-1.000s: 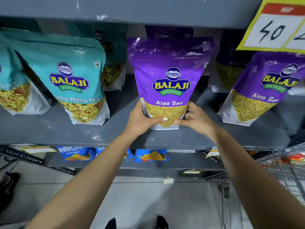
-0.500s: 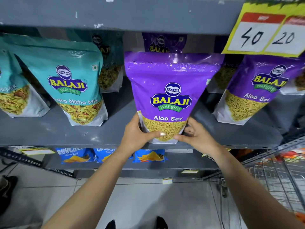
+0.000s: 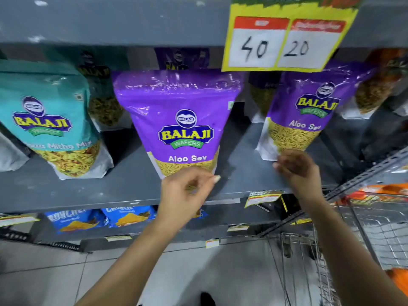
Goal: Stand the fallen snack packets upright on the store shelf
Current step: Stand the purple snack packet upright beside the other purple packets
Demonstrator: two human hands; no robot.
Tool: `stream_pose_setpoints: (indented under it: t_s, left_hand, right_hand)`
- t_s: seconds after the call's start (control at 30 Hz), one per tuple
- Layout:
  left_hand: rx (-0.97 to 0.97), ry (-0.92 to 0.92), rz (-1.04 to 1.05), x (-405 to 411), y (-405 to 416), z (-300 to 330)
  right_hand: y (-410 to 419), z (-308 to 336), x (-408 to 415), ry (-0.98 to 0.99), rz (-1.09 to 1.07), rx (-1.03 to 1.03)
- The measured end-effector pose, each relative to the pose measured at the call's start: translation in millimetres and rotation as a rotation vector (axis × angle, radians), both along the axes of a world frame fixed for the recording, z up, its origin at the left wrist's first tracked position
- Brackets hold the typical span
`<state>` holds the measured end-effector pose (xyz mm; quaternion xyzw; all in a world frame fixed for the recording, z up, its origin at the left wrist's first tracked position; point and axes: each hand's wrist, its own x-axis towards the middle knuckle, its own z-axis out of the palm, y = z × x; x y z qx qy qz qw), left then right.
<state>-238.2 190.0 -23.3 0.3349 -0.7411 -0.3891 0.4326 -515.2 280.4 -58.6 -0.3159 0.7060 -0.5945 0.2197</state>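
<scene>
Single head cam, wide-angle, close to grey shelf (image 3: 66, 191). Faces forward and down. Floor (image 3: 198, 268) along frame bottom.

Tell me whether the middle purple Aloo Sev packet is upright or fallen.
Upright: the middle Aloo Sev packet stands on its base on the shelf, label facing out; the left hand is just below it.

a purple aloo sev packet (image 3: 180, 120) is seen standing upright at the middle of the grey shelf (image 3: 123, 191). the left hand (image 3: 187, 193) is held loosely curled just below its base, blurred, so contact cannot be judged. the right hand (image 3: 297, 171) is placed at the lower edge of a second purple packet (image 3: 304, 115), which is tilted. a teal mix packet (image 3: 53, 120) is set to the left, under a yellow price tag (image 3: 284, 38).
</scene>
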Motion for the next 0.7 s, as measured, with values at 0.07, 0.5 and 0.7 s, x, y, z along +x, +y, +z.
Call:
stream_pose_setpoints:
  t_s: [0.07,0.5,0.7]
  left_hand:
    - [0.032,-0.041,-0.097,-42,4,-3]
    - [0.361,-0.517,-0.24,-201,-43,-14]
    - [0.247,-0.517,-0.122,-178,-8,-21]
  right_hand:
    - [8,1,-25,0.011,-0.097,-0.01]
    - [-16,-1,-96,0.028,0.117,0.182]
    - [25,8,-80,-0.032,0.223,0.201]
